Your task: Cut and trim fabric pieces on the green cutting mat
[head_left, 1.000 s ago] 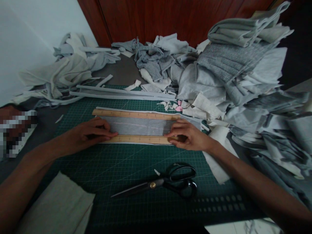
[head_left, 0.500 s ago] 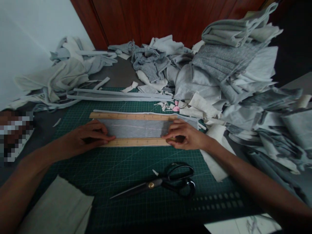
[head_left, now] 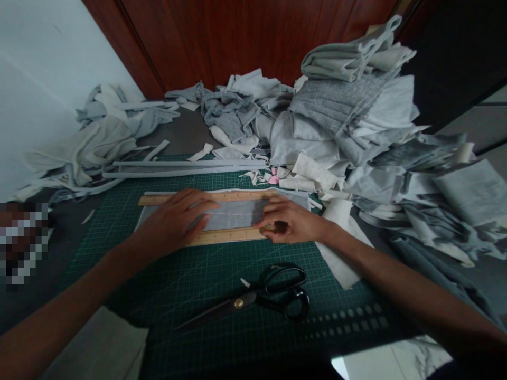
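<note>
A strip of grey fabric (head_left: 233,215) with a faint pale line lies flat on the green cutting mat (head_left: 166,285). Along its far side runs one wooden ruler (head_left: 240,195), and along its near side another wooden ruler (head_left: 225,235). My left hand (head_left: 174,219) rests across the fabric's left part and both rulers, fingers stretched out and spread. Toward the right end, my right hand (head_left: 289,219) has its fingers curled and pressed on the near ruler, with the knuckles by the far one. Black scissors (head_left: 238,304) lie closer to me, blades pointing left.
Piles of grey and cream fabric (head_left: 332,103) rise at the back and right. More scraps (head_left: 91,140) lie at the left by the wall. Long narrow strips (head_left: 186,170) lie behind the rulers. A fabric piece (head_left: 103,343) sits at the front left, partly under my left forearm.
My left hand has moved right from the rulers' left end and now lies across them with fingers spread. My right hand stays on the near ruler. The view has shifted slightly.
</note>
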`<state>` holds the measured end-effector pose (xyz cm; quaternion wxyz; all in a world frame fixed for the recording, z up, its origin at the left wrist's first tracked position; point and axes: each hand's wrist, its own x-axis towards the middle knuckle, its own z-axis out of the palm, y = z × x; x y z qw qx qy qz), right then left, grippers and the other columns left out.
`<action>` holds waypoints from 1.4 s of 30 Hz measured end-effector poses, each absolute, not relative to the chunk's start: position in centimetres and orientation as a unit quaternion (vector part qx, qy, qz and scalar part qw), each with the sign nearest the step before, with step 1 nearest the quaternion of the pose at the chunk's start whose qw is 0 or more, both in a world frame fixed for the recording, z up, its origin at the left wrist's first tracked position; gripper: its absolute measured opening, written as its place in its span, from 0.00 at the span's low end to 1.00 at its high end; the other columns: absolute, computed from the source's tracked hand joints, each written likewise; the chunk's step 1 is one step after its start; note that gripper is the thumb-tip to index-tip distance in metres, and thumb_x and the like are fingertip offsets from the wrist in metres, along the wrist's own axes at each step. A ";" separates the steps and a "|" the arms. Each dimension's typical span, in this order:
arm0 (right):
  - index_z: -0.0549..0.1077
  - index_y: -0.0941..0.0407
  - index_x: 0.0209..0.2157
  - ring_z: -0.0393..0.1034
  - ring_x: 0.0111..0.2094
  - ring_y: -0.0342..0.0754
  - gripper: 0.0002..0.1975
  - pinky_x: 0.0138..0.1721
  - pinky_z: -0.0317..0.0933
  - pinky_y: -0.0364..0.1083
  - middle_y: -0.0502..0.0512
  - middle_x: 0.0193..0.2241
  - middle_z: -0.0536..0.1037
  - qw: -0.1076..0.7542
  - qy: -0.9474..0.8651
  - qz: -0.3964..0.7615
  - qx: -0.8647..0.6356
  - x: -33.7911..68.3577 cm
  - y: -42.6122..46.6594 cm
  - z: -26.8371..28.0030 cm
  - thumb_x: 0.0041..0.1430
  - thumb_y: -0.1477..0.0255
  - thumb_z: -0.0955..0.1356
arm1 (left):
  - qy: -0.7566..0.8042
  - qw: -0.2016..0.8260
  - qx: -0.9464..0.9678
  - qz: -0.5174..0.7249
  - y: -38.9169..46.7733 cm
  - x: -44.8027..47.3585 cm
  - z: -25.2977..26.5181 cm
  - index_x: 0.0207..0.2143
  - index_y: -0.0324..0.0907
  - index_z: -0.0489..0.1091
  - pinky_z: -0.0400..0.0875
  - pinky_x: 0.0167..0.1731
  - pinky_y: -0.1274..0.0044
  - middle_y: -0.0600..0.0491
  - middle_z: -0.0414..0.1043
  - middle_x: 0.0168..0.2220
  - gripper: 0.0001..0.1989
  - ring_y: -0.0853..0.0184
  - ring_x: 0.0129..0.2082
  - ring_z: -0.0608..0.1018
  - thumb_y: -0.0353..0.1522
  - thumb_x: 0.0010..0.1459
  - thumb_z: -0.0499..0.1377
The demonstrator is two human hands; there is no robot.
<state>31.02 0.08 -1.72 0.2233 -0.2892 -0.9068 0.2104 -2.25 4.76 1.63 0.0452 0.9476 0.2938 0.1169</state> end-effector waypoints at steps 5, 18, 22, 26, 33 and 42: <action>0.80 0.52 0.45 0.71 0.41 0.50 0.10 0.51 0.61 0.51 0.51 0.36 0.79 0.232 -0.910 0.202 -0.280 31.0 0.2 -1.9 0.65 0.66 0.69 | 0.281 0.072 0.950 0.120 5.1 2.6 -0.5 0.71 0.40 0.58 0.58 0.71 0.54 0.42 0.57 0.73 0.27 0.52 0.74 0.57 0.39 0.74 0.48; 0.76 0.57 0.58 0.69 0.59 0.56 0.17 0.60 0.67 0.59 0.65 0.55 0.75 0.256 -0.898 0.169 -0.315 32.3 0.1 -1.6 0.72 0.69 0.65 | 0.282 0.049 0.953 0.097 5.0 2.8 -2.2 0.74 0.42 0.52 0.52 0.73 0.55 0.43 0.52 0.75 0.29 0.52 0.75 0.55 0.40 0.76 0.46; 0.68 0.56 0.66 0.62 0.67 0.57 0.23 0.67 0.62 0.64 0.67 0.65 0.69 0.267 -0.894 0.174 -0.316 31.5 0.1 -2.0 0.73 0.72 0.62 | 0.289 0.048 0.951 0.099 4.9 2.9 -2.5 0.74 0.42 0.52 0.52 0.72 0.57 0.44 0.53 0.75 0.28 0.53 0.75 0.55 0.39 0.76 0.46; 0.71 0.55 0.64 0.67 0.65 0.57 0.21 0.65 0.66 0.63 0.64 0.62 0.72 0.268 -0.889 0.147 -0.342 31.4 0.0 -1.6 0.73 0.73 0.62 | 0.298 0.051 0.948 0.096 4.8 2.9 -2.7 0.74 0.43 0.52 0.52 0.72 0.57 0.45 0.53 0.75 0.28 0.53 0.75 0.56 0.38 0.76 0.46; 0.78 0.57 0.51 0.78 0.39 0.52 0.13 0.40 0.77 0.53 0.59 0.40 0.79 0.274 -0.807 0.049 -0.521 35.0 -2.6 0.3 0.72 0.69 0.65 | 0.297 0.089 0.945 0.103 5.0 2.7 -2.2 0.73 0.45 0.56 0.54 0.70 0.58 0.46 0.54 0.75 0.26 0.54 0.73 0.57 0.37 0.76 0.47; 0.76 0.54 0.57 0.78 0.48 0.54 0.17 0.42 0.79 0.54 0.61 0.54 0.76 0.196 -0.859 0.098 -0.462 32.1 -2.8 0.4 0.74 0.67 0.63 | 0.267 0.149 0.921 0.242 7.9 2.9 -3.5 0.59 0.48 0.76 0.70 0.57 0.65 0.48 0.72 0.51 0.22 0.60 0.53 0.71 0.23 0.70 0.53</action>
